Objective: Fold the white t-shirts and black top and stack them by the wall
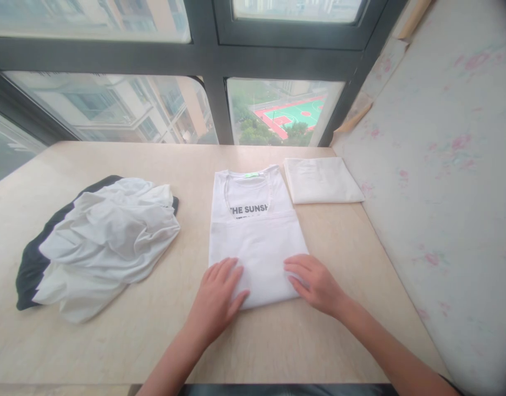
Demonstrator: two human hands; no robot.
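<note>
A white T-shirt lies folded in front of me, its neckline at the far end. Dark printed letters reading "THE SUNSH" show inside the neck opening, partly covered by the fold. My left hand rests on the near left part of the shirt, fingers stretched out and thumb apart. On the near right edge lies my right hand, palm down, its fingers extended over the cloth. Neither hand grips the fabric visibly.
A loose heap of white clothing over a black garment lies at the left. Beyond the shirt, a folded white cloth sits by the papered wall. Dark window frames border the wooden table's far edge.
</note>
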